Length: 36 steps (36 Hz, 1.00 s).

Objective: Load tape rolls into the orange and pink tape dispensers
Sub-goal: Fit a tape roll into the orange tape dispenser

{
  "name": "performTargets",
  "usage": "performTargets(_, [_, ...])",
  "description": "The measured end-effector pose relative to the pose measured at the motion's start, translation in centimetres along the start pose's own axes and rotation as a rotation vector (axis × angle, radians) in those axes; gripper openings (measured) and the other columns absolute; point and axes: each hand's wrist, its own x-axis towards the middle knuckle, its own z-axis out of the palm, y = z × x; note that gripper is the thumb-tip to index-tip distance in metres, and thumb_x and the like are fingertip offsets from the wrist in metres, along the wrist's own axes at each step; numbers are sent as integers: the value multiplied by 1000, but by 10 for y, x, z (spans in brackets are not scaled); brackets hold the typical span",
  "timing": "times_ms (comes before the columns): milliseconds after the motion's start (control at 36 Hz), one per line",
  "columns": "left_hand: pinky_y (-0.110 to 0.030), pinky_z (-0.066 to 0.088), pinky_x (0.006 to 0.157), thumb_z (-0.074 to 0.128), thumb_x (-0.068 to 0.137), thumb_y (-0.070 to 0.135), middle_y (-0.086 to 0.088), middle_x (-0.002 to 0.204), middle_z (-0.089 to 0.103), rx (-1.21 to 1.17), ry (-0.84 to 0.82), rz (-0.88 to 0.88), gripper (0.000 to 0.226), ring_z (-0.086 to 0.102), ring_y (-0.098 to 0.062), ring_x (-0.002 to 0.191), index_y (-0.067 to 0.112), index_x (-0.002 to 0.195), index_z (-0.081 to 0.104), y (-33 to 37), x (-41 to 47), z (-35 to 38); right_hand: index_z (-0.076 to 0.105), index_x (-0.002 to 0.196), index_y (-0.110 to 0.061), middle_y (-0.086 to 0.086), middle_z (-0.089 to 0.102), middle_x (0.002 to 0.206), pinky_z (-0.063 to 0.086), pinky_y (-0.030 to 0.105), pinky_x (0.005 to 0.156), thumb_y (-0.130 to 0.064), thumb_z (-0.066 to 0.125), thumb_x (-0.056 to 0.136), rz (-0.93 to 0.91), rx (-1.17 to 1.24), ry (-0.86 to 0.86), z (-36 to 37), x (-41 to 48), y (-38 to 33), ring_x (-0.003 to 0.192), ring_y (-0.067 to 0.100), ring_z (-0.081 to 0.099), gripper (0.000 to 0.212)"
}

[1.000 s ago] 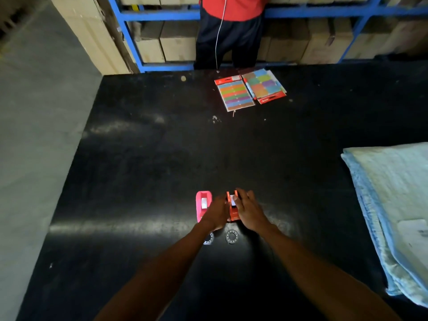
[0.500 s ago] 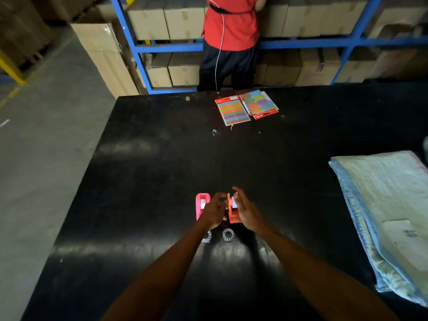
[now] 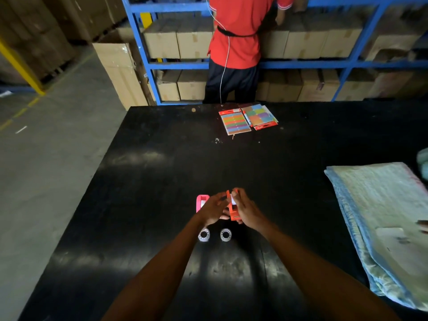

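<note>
- Head view: the right hand (image 3: 246,210) is wrapped around the small orange plastic tape dispenser (image 3: 233,210), fingers curled along its right side and its fingertips at the top edge.
- The left hand (image 3: 214,208) presses against the left side of the same dispenser, fingers bent onto it, so both hands clasp it between them; a white patch shows in its middle, though I cannot tell whether that is a label or tape.
- The orange dispenser looks tilted and perhaps held just off the black tabletop (image 3: 162,181), but the angle makes that hard to judge.
- Just to the left of the left hand sits the small pink plastic tape dispenser (image 3: 201,202), partly hidden behind the knuckles and resting on the table.
- Near the left forearm, closer to the camera, two small clear tape rolls (image 3: 203,235) lie flat side by side on the table, one partly tucked under the arm's edge; neither is in a dispenser.
- At the right edge lies a folded pale blue-green cloth (image 3: 379,216), well apart from the hands.
- At the far side of the table lie two packs of multicoloured sticky strips in red card (image 3: 247,118), touching each other.
- Beyond the table a person in a red shirt (image 3: 238,31) stands facing a blue metal rack (image 3: 141,42) of brown cardboard boxes.
</note>
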Motion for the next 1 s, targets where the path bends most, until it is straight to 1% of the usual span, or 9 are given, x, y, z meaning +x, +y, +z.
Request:
performTargets(83, [-38,54,77,46,102,23,-8,88,67,-16,8,-19,18,67,-20,74,23,115,57,-1,5,0,44,110,-35,7,69,97,55,53,82,-64,26,96,-14,-19,28,-1,1,2,87,30,68,38])
performTargets(306, [-35,58,80,46,102,27,-14,103,72,-24,-41,-87,28,73,-27,91,17,125,56,-6,25,2,48,110,-34,3,68,101,51,47,89,-63,28,96,9,8,40,-4,17,21,92,21,67,39])
performTargets(417, [-26,58,66,46,102,25,-14,95,69,-25,-67,-89,31,71,-20,76,10,128,53,-7,39,3,48,111,-32,2,68,97,51,40,80,-59,27,99,42,32,60,-3,24,28,86,19,67,36])
performTargets(500, [-26,60,60,48,101,24,-17,93,65,-36,-29,-116,32,70,-24,74,5,128,50,-10,49,3,48,111,-26,2,65,94,48,29,69,-46,30,103,77,84,109,0,31,31,82,16,64,29])
performTargets(611, [-24,55,44,45,102,11,-9,71,51,-15,84,-183,25,57,-14,45,-3,123,44,-21,62,-22,50,110,-14,7,58,94,43,22,68,-32,34,105,129,121,226,-10,39,54,82,22,55,25])
performTargets(750, [-25,53,43,51,99,12,-11,94,57,227,116,-217,29,57,-19,67,4,125,43,-30,63,-38,51,110,-18,2,59,92,39,26,72,-39,33,105,170,74,188,-24,41,69,83,21,56,28])
performTargets(833, [-37,50,71,63,92,28,-21,109,66,581,202,-164,44,65,-35,95,3,125,48,-46,69,-29,49,106,-31,-3,61,93,40,30,74,-49,31,102,166,47,160,-19,45,70,83,16,59,26])
performTargets(944, [-40,48,76,67,86,37,-21,106,68,791,285,-120,47,64,-40,100,7,117,49,-56,74,-13,48,111,-35,-8,62,97,45,31,79,-55,28,101,144,69,135,-11,39,66,88,13,62,30])
performTargets(1000, [-41,49,76,66,86,34,-19,109,67,851,300,-121,46,64,-40,103,7,119,47,-57,75,-6,48,118,-35,-10,62,98,45,23,77,-52,28,102,136,96,136,-10,35,63,87,9,62,31])
